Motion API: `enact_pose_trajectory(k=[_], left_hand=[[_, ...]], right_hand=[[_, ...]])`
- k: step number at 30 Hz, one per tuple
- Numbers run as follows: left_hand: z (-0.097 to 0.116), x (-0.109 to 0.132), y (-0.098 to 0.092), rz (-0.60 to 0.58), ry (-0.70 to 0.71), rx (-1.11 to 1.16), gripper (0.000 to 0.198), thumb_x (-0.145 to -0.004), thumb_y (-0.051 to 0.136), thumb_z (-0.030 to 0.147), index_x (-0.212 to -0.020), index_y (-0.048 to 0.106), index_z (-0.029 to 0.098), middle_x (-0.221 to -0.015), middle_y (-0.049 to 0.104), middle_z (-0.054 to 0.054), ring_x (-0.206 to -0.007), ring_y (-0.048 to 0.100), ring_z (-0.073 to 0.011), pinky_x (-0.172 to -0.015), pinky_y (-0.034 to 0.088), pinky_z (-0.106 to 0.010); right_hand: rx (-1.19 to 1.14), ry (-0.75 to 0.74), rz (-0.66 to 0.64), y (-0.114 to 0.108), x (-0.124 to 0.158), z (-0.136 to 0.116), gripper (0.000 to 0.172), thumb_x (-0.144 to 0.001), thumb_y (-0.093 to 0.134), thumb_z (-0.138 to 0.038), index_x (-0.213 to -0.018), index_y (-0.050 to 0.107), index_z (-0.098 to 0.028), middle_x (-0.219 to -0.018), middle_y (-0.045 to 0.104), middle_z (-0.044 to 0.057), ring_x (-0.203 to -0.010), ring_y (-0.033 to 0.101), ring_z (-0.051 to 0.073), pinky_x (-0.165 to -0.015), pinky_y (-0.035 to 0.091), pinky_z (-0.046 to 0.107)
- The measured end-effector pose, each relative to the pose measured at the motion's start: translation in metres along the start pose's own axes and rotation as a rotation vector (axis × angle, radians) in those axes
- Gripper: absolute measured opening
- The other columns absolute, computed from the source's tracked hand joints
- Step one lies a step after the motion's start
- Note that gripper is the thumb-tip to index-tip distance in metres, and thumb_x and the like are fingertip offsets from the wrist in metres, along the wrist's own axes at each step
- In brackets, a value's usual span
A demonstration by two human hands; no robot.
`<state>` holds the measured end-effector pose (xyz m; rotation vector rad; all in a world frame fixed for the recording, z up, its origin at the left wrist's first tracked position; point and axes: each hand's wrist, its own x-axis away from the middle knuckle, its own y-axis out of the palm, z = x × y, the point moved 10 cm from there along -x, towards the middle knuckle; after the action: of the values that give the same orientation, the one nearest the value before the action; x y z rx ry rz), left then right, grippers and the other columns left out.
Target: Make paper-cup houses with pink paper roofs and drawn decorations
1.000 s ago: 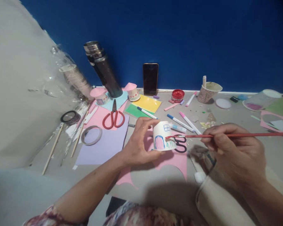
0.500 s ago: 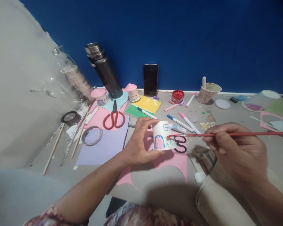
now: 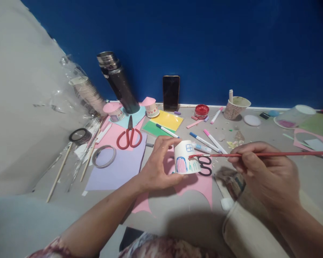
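My left hand (image 3: 158, 163) grips a small white paper cup (image 3: 181, 152) held upside down, thumb at its rim and fingers over its base. On the cup's side are a pink door outlined in blue, a blue window and green grass strokes. My right hand (image 3: 266, 172) pinches a red-handled paintbrush (image 3: 247, 155); its red-tipped bristles are at the cup's side, between the window and the grass. An open pot of red paint (image 3: 201, 111) stands farther back. Two decorated cups with pink paper roofs, one on the left (image 3: 113, 111) and one nearer the middle (image 3: 151, 107), stand behind.
Red-handled scissors (image 3: 129, 138), a tape roll (image 3: 104, 156) and purple paper (image 3: 115, 177) lie to the left. Black-handled scissors (image 3: 205, 166) are behind the held cup. A flask (image 3: 121, 86) and a phone (image 3: 171, 93) stand at the wall. Markers (image 3: 204, 141) lie mid-table.
The brush tip has shifted slightly left on the cup, with my right hand moving a little left too. My left hand still holds the cup in nearly the same pose.
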<state>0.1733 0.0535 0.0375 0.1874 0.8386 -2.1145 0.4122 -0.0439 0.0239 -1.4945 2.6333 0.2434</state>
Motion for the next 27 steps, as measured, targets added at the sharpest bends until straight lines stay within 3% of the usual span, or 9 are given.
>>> enact_pose_trajectory(k=[17,27], left_hand=[[0.001,0.001,0.001,-0.006,0.002,0.003,0.078,-0.072,0.087,0.038,-0.140,0.050,0.032,-0.127,0.051,-0.009,-0.120,0.053,-0.0303,-0.097,0.060,-0.050],[0.001,0.001,0.001,-0.012,0.004,-0.005,0.078,-0.072,0.087,0.036,-0.140,0.050,0.031,-0.128,0.052,-0.010,-0.121,0.053,-0.0306,-0.096,0.061,-0.049]], right_hand=[[0.007,-0.039,0.024,0.000,0.001,-0.007,0.016,-0.087,0.084,-0.035,-0.085,0.075,-0.023,-0.076,0.076,0.004,-0.058,0.065,0.012,-0.049,0.052,0.018],[0.045,-0.101,-0.024,0.006,0.002,-0.014,0.013,-0.090,0.081,-0.035,-0.084,0.076,-0.024,-0.075,0.075,0.001,-0.059,0.063,0.011,-0.051,0.052,0.018]])
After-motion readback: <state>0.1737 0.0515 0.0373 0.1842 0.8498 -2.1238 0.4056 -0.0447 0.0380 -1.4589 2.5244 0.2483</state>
